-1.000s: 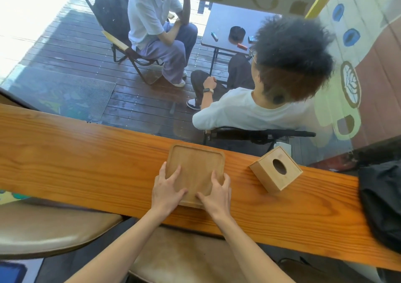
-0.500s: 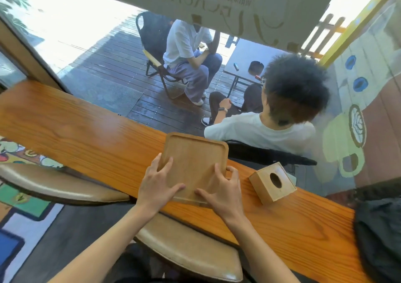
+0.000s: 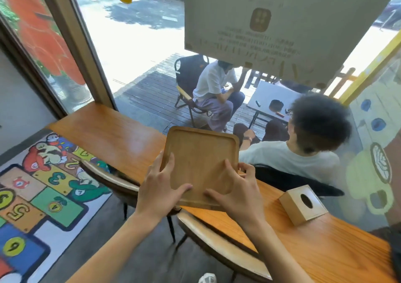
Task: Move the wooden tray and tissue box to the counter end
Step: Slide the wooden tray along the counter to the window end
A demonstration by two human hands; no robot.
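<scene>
Gripping the wooden tray [image 3: 200, 163] from both sides, you have your left hand [image 3: 159, 192] on its near left corner and your right hand [image 3: 235, 193] on its near right corner, each thumb lying flat inside the shallow well while the fingers wrap the rim and go underneath. The tray is a square of pale, fine-grained wood with rounded corners and a low raised lip all around. It is tilted, its far edge higher than the near one, and it looks lifted off the counter [image 3: 112, 135]; whether the near edge touches the wood you cannot tell.

Off to your right, well apart from the tray, the tissue box [image 3: 303, 204] sits on the counter, a small cube of the same light wood with an oval slot in its top face. The counter itself is a long plank of glossy orange-brown timber with strong grain, running along the window glass to a squared end at your left by the window frame.

Below the counter edge, 2 stools [image 3: 219, 245] with curved tan seats and thin dark legs stand on the grey floor. Further left lies a bright cartoon hopscotch rug [image 3: 41, 191] with numbered panels.
</scene>
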